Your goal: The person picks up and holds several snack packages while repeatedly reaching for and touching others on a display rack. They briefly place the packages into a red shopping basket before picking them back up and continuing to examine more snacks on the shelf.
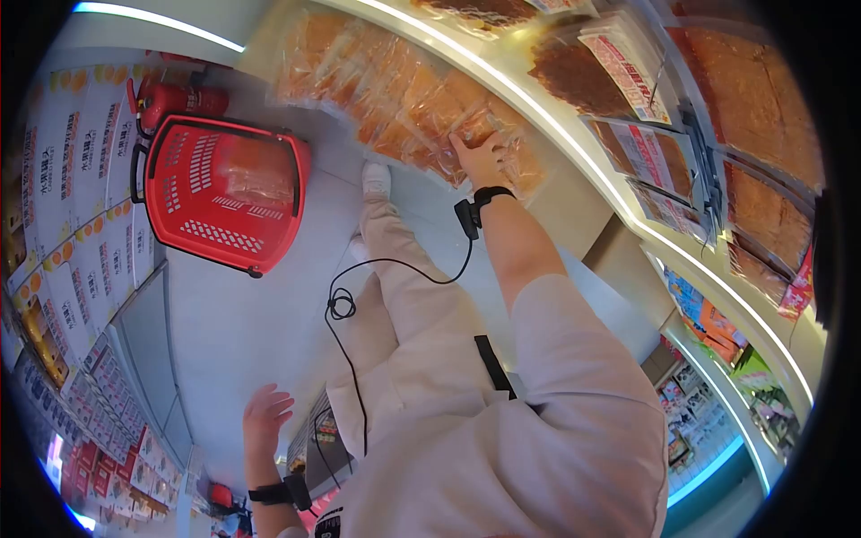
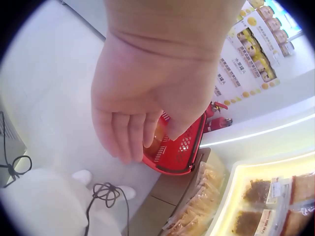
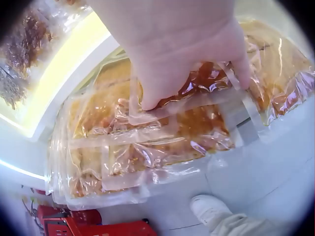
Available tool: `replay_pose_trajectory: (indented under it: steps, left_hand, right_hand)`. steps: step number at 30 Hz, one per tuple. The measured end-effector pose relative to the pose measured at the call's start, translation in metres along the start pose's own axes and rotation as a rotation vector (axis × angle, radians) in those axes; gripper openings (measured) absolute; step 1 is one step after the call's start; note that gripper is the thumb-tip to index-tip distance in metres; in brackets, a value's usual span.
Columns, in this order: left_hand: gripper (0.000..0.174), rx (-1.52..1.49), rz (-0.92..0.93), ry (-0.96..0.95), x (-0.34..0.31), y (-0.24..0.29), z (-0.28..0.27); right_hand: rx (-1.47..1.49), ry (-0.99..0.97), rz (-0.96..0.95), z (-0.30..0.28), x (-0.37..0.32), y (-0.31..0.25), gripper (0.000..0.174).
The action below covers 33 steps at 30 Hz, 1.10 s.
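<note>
My right hand (image 1: 484, 160) reaches down onto a row of clear plastic packets (image 1: 399, 94) filled with flat orange-brown food slabs. In the right wrist view, its thumb and fingers grip one packet (image 3: 209, 78) at the end of the row, the thumb near its edge. Other packets (image 3: 93, 157) lean and overlap beside it. My left hand (image 1: 267, 414) hangs at my side with relaxed fingers, holding nothing. The left wrist view shows its palm and loosely bent fingers above the floor. A red shopping basket (image 1: 170, 202) stands on the floor, with similar packets (image 1: 260, 184) inside.
A lit display counter with bagged dark food (image 1: 574, 76) and price cards rises beside the row. Behind the basket stand a red fire extinguisher (image 1: 193, 99) and white printed cartons (image 1: 54, 170). A black cable (image 1: 404, 263) loops across my legs from the right wrist.
</note>
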<state>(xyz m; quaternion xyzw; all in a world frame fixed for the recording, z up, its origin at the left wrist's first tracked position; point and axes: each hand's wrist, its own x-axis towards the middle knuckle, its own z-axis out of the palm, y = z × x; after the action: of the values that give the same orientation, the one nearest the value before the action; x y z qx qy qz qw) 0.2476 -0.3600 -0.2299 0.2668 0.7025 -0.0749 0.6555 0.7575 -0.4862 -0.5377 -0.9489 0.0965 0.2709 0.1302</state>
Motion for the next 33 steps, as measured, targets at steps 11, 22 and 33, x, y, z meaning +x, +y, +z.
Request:
replay_pose_trajectory:
  steps: [11, 22, 33]
  left_hand:
    - [0.029, 0.684, 0.212, -0.225, -0.060, -0.052, 0.076]
    - [0.034, 0.062, 0.030, -0.338, 0.036, -0.017, 0.148]
    - [0.040, 1.026, 1.179, 0.132, 0.243, 0.072, 0.336]
  right_hand:
    - [-0.004, -0.092, -0.407, -0.020, 0.024, 0.082, 0.088]
    - [-0.398, 0.090, -0.756, -0.038, -0.008, 0.188, 0.082]
    - [-0.037, 0.091, -0.951, -0.041, 0.064, 0.183, 0.061]
